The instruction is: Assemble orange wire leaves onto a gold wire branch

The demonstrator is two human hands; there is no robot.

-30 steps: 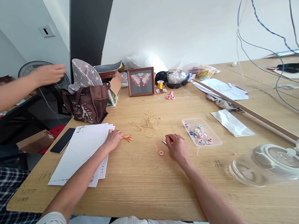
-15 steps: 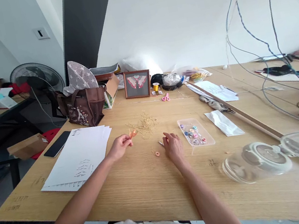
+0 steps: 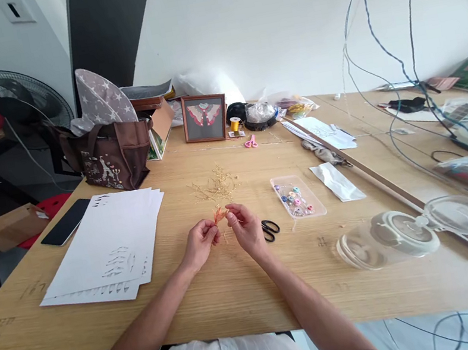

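From where I stand, the person's left hand [image 3: 201, 244] and right hand [image 3: 245, 227] are raised close together over a light wooden table [image 3: 237, 298], curled inward, with neither clenched into a fist. Between them, a small orange piece [image 3: 219, 215] is pinched at the right hand's fingertips, and the left hand's fingers close in on it from the other side. It is too small to tell exactly what it is made of or how much the left hand bears of it. Straight ahead of the hands, just past the orange piece, lies a loose tangle of gold wire [image 3: 216, 186]. Just right of the right hand sit black-handled scissors [image 3: 271, 229], and farther right is a clear plastic tray of small colored spools [image 3: 298, 197]. Left of the left hand lies a stack of white paper sheets [image 3: 102, 246] with cut-out shapes printed near the bottom, and a black smartphone [image 3: 65, 223] lies beyond them. Well ahead of the hands are pink scissors [image 3: 250, 142], a yellow thread spool [image 3: 234, 123] and a framed picture [image 3: 204, 118].
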